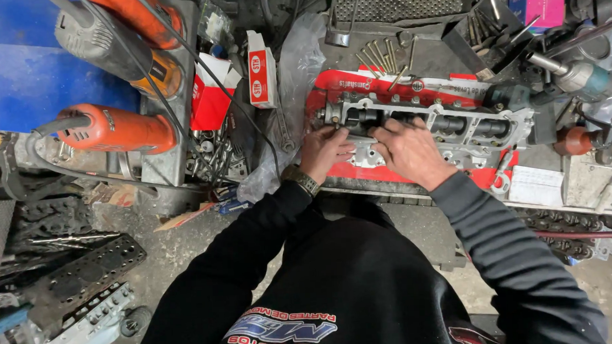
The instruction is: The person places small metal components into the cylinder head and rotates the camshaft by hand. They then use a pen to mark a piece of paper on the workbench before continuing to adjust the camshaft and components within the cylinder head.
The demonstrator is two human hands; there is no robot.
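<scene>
A grey metal cylinder head (453, 123) with a dark camshaft lies on a red printed sheet (384, 81) on the workbench. My left hand (324, 149) rests on the head's left end, fingers curled against the metal, a watch on its wrist. My right hand (408, 148) lies flat over the head's middle, fingers pointing left toward the left hand. Whether either hand holds a small part is hidden. Both arms wear dark sleeves.
Two orange power tools (118, 128) sit on a stand at left. Red and white small boxes (262, 68) stand beside a clear plastic bag (295, 64). Bolts (380, 54) lie behind the head. A teal power tool (580, 74) is at right. Metal parts (86, 274) lie on the floor.
</scene>
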